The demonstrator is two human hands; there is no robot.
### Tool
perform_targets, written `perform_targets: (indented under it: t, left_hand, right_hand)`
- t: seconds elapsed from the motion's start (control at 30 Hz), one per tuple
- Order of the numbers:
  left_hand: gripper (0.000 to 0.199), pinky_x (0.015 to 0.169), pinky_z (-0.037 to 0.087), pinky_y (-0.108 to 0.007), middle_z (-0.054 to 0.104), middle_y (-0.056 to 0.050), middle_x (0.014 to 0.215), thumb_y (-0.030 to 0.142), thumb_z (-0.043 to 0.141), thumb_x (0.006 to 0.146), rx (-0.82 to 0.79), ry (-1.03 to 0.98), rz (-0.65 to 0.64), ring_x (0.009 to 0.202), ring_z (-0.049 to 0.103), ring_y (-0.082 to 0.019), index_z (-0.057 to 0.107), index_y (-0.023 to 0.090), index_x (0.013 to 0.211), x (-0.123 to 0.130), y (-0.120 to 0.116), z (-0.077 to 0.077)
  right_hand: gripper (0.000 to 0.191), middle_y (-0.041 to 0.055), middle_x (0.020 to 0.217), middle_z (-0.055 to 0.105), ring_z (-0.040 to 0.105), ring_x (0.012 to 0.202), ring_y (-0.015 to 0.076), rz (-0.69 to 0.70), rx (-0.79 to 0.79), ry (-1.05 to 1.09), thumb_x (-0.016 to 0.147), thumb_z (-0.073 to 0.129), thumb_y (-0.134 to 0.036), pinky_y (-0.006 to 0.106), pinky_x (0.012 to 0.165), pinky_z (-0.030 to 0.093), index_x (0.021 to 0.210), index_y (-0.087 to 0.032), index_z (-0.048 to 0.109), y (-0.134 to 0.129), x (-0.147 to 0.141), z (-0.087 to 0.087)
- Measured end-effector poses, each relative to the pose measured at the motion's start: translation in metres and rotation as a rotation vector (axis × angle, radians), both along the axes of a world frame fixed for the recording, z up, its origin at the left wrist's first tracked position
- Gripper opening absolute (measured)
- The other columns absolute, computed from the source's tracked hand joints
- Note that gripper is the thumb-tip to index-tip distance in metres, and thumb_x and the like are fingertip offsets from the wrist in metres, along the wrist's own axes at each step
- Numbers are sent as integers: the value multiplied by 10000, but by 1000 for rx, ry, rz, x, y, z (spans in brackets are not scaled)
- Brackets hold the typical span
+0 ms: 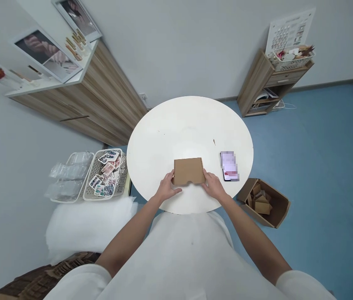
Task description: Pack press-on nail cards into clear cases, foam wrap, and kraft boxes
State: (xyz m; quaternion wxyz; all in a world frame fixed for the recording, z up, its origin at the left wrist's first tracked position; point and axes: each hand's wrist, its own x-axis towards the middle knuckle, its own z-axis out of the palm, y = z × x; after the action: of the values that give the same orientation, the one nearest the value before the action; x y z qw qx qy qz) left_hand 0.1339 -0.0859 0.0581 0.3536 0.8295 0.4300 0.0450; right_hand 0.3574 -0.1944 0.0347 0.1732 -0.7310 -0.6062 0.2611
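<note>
A small, flat brown cardboard box [189, 171] lies closed on the white oval table [189, 121], a notch in the middle of its near edge. My left hand [166, 186] grips its left side, fingers along the edge and thumb pointing inward just in front. On the opposite side, my right hand [213, 184] has its fingers against the box's right edge. Between them the two hands hold the box level; its underside is hidden. A phone [229, 166] with a lit, blurred screen lies right of my right hand.
Left of the table stand a white basket [89, 193] of printed nail sets and another basket [66, 201] of clear plastic packs, above white wrapping sheets [88, 227]. A carton [276, 208] of cardboard boxes sits on the floor at right. Wooden cabinets [101, 96] stand behind.
</note>
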Motion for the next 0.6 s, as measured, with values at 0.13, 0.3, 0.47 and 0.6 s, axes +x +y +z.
perform_targets:
  t: [0.13,0.3,0.47,0.6]
  left_hand:
    - [627,764,442,-318,476,-74,1050,405,518,753,25,-72,64,926,510,-192,289,238,1312,4,10,14]
    - [404,719,458,-303,480,-59,940,352,433,808,-44,-41,105,812,530,-161,443,197,1181,15,25,20]
    - [308,745,448,-316,472,-54,920,325,403,819,-54,21,74,765,534,-153,494,185,1078,20,27,20]
    - [260,707,453,-303,443,-47,944,311,431,804,20,30,98,739,532,-142,512,212,1030,23,24,26]
  right_hand:
    - [573,81,966,545,530,837,197,11,-37,125,846,373,-379,288,696,401,1358,-196,194,8,12,29]
    - [469,73,954,577,523,900,187,-58,-48,154,891,238,-420,279,738,383,1275,-187,373,22,15,44]
    - [465,64,921,555,537,838,177,-176,-31,147,880,246,-455,274,706,390,1196,-216,489,29,14,40]
    - [483,57,852,527,532,728,170,-302,35,165,830,330,-515,273,652,394,1117,-210,570,32,15,41]
